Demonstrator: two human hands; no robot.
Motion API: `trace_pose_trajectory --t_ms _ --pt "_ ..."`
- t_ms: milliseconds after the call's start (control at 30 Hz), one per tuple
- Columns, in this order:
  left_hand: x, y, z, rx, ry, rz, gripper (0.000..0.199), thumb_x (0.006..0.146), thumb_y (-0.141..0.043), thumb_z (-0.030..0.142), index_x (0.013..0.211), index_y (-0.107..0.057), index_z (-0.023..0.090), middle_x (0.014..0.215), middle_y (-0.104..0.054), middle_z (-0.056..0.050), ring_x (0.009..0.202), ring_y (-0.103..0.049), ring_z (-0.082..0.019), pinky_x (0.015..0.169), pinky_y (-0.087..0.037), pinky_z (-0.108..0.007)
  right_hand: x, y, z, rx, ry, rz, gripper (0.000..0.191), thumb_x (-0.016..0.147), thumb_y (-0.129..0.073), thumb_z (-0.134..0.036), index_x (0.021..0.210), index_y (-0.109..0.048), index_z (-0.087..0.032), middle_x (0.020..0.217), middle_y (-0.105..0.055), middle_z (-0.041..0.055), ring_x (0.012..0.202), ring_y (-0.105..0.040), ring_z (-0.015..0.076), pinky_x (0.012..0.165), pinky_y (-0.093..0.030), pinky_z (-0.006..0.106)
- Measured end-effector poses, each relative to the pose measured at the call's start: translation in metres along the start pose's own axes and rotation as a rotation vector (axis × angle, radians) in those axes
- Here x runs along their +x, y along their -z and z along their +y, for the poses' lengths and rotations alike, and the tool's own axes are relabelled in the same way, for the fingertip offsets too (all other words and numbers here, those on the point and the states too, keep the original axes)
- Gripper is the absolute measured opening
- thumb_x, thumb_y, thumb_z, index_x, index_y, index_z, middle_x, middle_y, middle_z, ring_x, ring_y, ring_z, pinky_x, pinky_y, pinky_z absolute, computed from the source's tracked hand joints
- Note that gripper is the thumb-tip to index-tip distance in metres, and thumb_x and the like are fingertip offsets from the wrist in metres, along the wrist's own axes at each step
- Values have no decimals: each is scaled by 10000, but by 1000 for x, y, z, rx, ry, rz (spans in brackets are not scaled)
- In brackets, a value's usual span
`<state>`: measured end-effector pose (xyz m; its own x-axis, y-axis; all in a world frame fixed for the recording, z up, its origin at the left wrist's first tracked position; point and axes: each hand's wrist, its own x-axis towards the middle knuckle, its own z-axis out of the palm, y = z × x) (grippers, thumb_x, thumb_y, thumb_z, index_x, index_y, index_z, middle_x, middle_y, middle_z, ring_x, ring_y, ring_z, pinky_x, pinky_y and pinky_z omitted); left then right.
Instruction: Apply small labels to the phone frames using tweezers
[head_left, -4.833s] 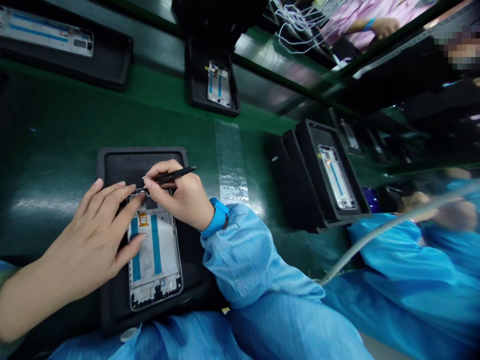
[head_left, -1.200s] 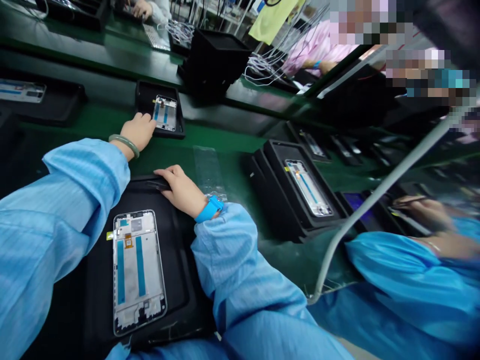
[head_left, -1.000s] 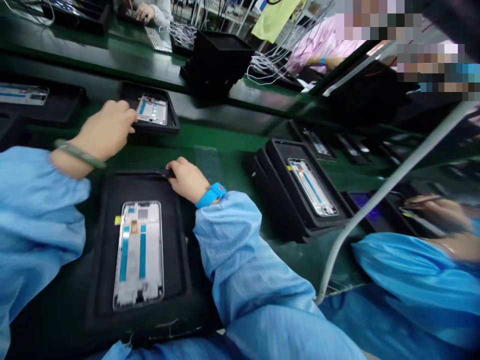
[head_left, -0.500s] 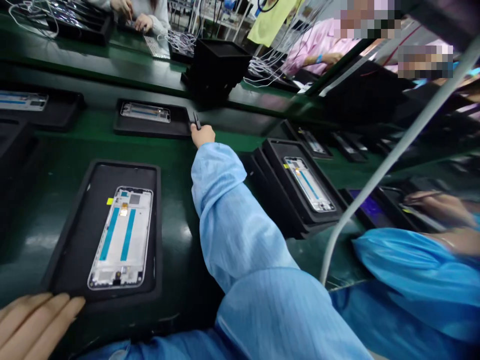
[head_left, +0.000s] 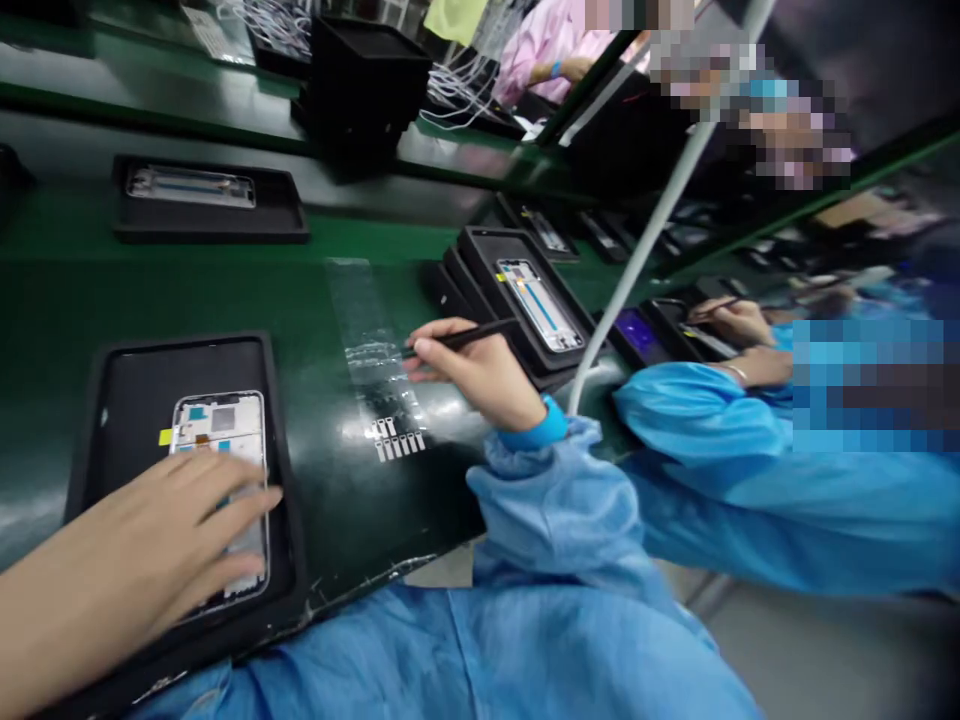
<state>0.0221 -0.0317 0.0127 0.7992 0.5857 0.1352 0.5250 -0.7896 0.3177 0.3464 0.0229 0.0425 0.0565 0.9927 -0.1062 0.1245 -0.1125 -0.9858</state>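
My left hand [head_left: 187,530] lies with fingers apart over a phone frame [head_left: 240,420], covering its lower half. That frame is silver-white, with blue strips and a yellow tab, in a black tray [head_left: 135,420]. My right hand [head_left: 480,370] is closed around black tweezers [head_left: 469,335], their tips pointing left. It hovers beside a clear plastic strip [head_left: 367,300] on the green bench. Small white stickers [head_left: 397,440] sit in rows at the strip's near end. Whether the tweezers touch the strip I cannot tell.
To the right, stacked black trays [head_left: 480,270] carry another phone frame [head_left: 544,305]. A further tray [head_left: 281,205] with a frame lies at the back left. A grey cable [head_left: 637,250] crosses the view. A co-worker's blue sleeve [head_left: 675,410] is close on the right.
My right hand has drawn back from the far tray to the clear strip, which now shows. My left hand has moved from the tray's near corner onto the phone frame. The view has turned right.
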Motion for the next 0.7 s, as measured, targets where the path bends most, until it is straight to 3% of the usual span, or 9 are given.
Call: trace_pose_trajectory --t_ms 100,233,367,700 --pt "63 -11 -1 101 -207 -39 478 921 -387 507 1298 -493 234 1382 -485 -94 1276 -429 -271 1061 -341 -474 -31 1 36 2 -96 147 330 665 -767 -402 794 -541 -199 611 -620 -29 569 -675 157 515 -583 270" --pt "105 -32 5 114 -349 -138 520 914 -377 533 1382 -381 306 1469 -370 -122 1367 -303 -312 1089 -248 -563 -53 -11 63 -16 -137 228 321 691 -739 -438 778 -530 -210 576 -625 -24 553 -678 170 519 -582 277" --pt "109 -39 6 96 -354 -203 463 934 -331 520 1360 -406 354 1460 -391 -110 1355 -332 -311 1066 -253 -589 -59 -22 69 -16 -138 197 306 715 -714 -456 779 -542 -212 594 -637 -15 555 -678 170 532 -579 279" --pt "104 -40 8 111 -328 -153 434 935 -360 492 1326 -465 335 1445 -414 -108 1335 -362 -312 1065 -261 -573 -57 -25 67 4 -143 155 277 720 -713 -448 777 -572 -217 585 -643 -14 536 -669 172 547 -586 300"
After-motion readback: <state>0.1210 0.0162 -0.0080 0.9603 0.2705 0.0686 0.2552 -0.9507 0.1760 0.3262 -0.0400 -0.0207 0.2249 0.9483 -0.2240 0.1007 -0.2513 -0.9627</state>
